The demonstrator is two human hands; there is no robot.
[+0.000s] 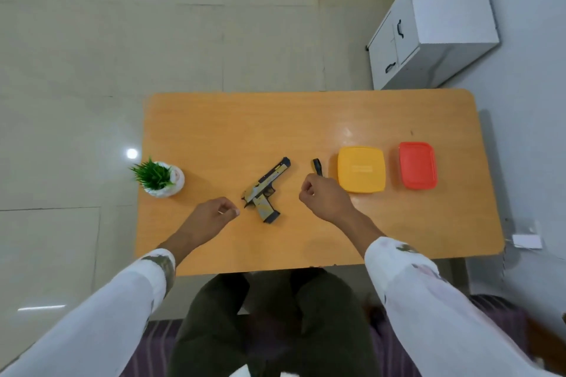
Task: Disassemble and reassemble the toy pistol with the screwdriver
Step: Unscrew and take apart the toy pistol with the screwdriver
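Tan-and-black plastic toy pistol [266, 190] lies flat on the orange wooden surface [214, 119], right between both hands, so either could grab it imo. Left hand [211, 217] is loosely curled, holding nothing, just beside the grip. Right hand [326, 197] is curled against the black-handled screwdriver [317, 166] just beyond it; can't tell if it's gripping.

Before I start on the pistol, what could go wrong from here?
The yellow box and red box look closed, so loose screws could roll off the table. The pistol lies free, neither left hand nor right hand on it; it may slide under the screwdriver.
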